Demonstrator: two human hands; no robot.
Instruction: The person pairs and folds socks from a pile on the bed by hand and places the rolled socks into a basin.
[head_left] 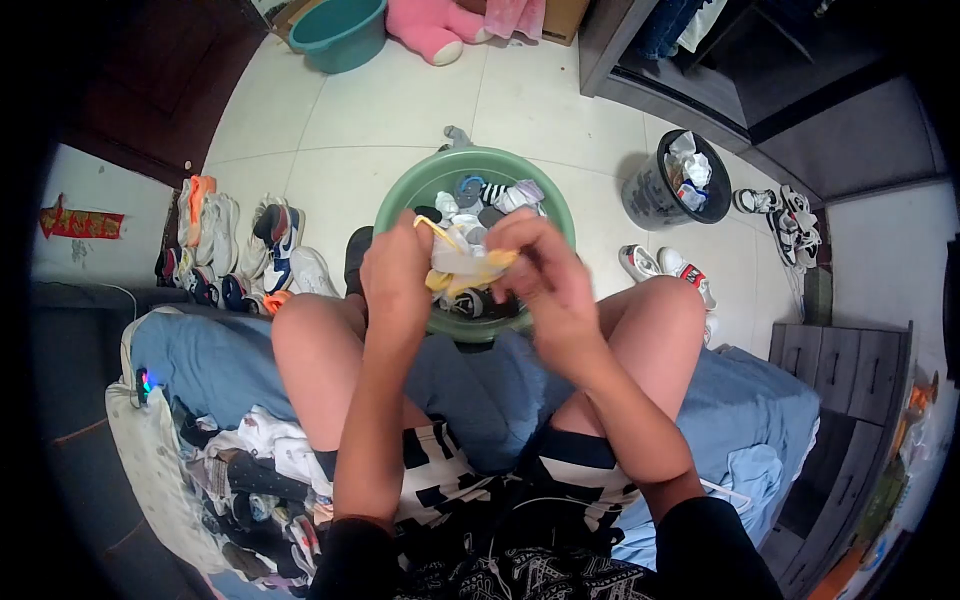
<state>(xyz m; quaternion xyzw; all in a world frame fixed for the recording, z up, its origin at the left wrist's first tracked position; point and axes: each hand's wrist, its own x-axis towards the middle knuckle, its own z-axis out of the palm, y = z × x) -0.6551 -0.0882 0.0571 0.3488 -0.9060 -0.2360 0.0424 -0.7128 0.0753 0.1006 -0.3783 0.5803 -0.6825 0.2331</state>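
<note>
A yellow-and-white sock is stretched between my two hands, above a green basin. My left hand is closed on its yellow edge at the left side. The fingers of my right hand pinch the yellow part at the other end, slightly blurred by motion. Below, inside the basin, lie several socks in white, grey and black, among them a striped one. My hands and the stretched sock hide part of that pile.
Beside my left leg, a heap of socks lies on the blue bed cover. Shoes line the left wall. A trash bin stands right of the basin, near more shoes. A teal tub sits at the back.
</note>
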